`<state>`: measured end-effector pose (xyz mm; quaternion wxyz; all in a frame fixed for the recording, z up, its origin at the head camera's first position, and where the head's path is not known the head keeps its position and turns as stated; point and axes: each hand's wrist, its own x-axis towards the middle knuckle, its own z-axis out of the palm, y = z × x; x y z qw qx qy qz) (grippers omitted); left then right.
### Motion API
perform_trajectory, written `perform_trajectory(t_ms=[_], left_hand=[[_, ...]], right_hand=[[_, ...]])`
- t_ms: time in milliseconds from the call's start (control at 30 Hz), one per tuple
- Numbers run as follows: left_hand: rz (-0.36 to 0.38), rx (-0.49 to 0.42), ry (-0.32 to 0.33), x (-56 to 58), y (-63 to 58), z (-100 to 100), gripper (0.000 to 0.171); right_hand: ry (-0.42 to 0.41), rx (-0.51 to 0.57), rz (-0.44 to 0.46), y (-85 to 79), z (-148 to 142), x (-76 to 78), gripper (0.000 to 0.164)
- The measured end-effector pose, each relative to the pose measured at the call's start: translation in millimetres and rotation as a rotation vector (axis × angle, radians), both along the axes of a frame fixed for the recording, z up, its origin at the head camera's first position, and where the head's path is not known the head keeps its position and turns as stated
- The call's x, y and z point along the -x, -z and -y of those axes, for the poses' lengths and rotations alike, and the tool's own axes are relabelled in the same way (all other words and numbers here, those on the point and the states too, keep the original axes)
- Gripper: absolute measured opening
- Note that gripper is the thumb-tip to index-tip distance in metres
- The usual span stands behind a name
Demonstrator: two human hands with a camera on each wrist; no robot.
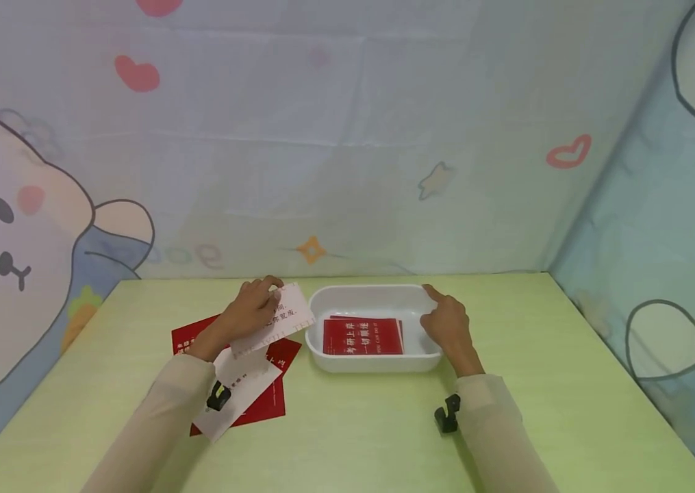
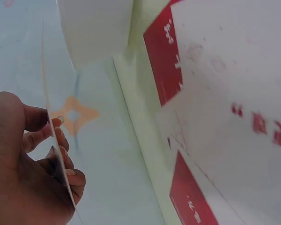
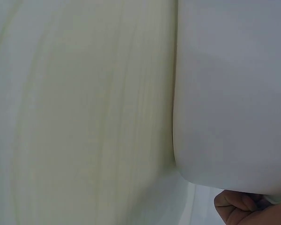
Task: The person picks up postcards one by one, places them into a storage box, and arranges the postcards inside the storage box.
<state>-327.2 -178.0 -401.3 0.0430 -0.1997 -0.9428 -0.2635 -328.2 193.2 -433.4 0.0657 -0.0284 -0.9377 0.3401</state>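
My left hand (image 1: 251, 311) pinches a white card (image 1: 288, 311) printed with dark characters, thumb on one face and fingers on the other. The card is raised and tilted, its right edge close to the left end of a white basin (image 1: 378, 365). In the left wrist view this card (image 2: 46, 75) appears almost edge-on. Inside the basin lie red cards (image 1: 362, 337) with white characters, slightly fanned. My right hand (image 1: 448, 325) grips the basin's right end at the rim; in the right wrist view the basin's wall (image 3: 229, 103) hides part of that hand (image 3: 243, 208).
Beneath my left forearm, red cards (image 1: 270, 404) and a white card (image 1: 242, 390) overlap in a loose pile on the light green table (image 1: 353, 438). A printed cloth backdrop (image 1: 347, 171) rises behind the table, with more cloth along its right side.
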Motion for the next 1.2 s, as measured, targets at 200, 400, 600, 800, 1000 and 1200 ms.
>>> perform_trajectory(t_ms=[200, 400, 600, 800, 1000, 1200], left_hand=[[0.026, 0.007, 0.034, 2.3, -5.1, -22.0, 0.035], [0.05, 0.02, 0.04, 2.5, -7.8, -36.8, 0.036], [0.055, 0.025, 0.055, 1.4, -6.8, -48.4, 0.035], [0.072, 0.032, 0.062, 3.4, -4.3, -57.3, 0.035], [0.1, 0.023, 0.068, 4.4, -2.8, -64.3, 0.036], [0.097, 0.02, 0.093, 5.9, -2.8, -73.5, 0.035]], right_hand=[[-0.003, 0.015, -0.013, -3.7, -1.2, -2.4, 0.067], [0.001, 0.009, -0.012, -4.4, -1.1, -4.2, 0.066], [0.002, -0.007, -0.003, -3.8, -1.5, -3.0, 0.067], [-0.001, -0.005, 0.008, -2.7, -1.3, -2.8, 0.067], [-0.003, -0.004, 0.012, -0.2, -0.2, -2.0, 0.069], [0.002, -0.003, 0.014, 0.3, 1.3, -2.3, 0.069]])
